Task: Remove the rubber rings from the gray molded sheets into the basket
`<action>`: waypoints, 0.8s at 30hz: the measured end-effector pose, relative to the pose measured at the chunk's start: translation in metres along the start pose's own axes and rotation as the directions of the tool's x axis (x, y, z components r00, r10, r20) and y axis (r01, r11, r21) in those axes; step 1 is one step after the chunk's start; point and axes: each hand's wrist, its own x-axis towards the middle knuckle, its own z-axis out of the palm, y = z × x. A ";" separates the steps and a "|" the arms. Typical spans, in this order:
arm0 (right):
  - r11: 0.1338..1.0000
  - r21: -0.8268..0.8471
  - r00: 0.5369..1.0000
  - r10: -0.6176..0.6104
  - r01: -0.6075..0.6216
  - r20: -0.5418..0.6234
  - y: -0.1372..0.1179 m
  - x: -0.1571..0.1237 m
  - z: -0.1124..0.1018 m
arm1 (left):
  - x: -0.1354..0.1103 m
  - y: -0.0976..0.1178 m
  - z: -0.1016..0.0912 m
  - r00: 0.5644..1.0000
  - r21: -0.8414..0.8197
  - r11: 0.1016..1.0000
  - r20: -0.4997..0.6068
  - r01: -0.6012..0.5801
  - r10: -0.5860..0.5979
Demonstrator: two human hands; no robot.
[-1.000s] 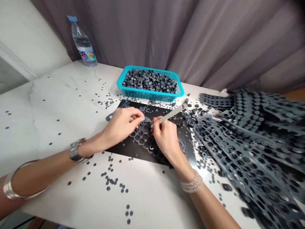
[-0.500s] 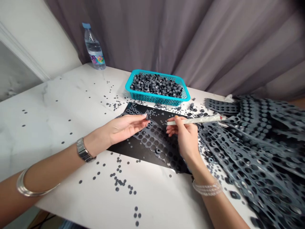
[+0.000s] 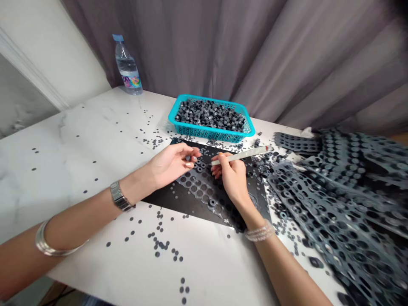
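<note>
The right hand point(image 3: 235, 177) grips the white stick point(image 3: 244, 154)!
The left hand point(image 3: 170, 166) curls, its contents unclear, over the perforated sheet point(image 3: 202, 188) on the black mat point(image 3: 172, 199), near side of the teal basket point(image 3: 208, 131).

Strip point(image 3: 201, 188) on mat point(image 3: 172, 200); basket point(image 3: 210, 130) behind, btl point(image 3: 128, 70) far L, sheets point(image 3: 331, 204) R, all on tbl point(image 3: 210, 272).

A small handwork corner, in a home or a workroom; which of the two cannot be told.
Under the right hand point(image 3: 235, 182) and its grip on a white stick point(image 3: 247, 154) lies a dark mat point(image 3: 178, 200) on a marble-patterned table point(image 3: 63, 178); beyond the grip, a basket point(image 3: 207, 129) heaped with dark pieces point(image 3: 210, 114) and a grey curtain point(image 3: 197, 46); right of it, piled perforated sheets point(image 3: 331, 221); far left, a drinking bottle point(image 3: 128, 66).
</note>
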 end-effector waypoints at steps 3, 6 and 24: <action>0.989 -0.126 0.997 -0.072 0.073 0.007 0.005 0.001 -0.001 | 0.011 0.000 0.004 0.962 0.653 0.720 0.048 -0.234 0.269; 0.970 -0.210 0.993 -0.117 0.122 0.034 0.006 0.002 -0.001 | 0.019 -0.003 0.008 0.890 0.918 0.156 0.296 -0.365 0.346; 0.863 -0.439 0.968 -0.233 0.248 0.089 -0.002 0.002 0.002 | 0.006 -0.004 0.012 0.834 0.897 0.134 0.325 -0.421 0.447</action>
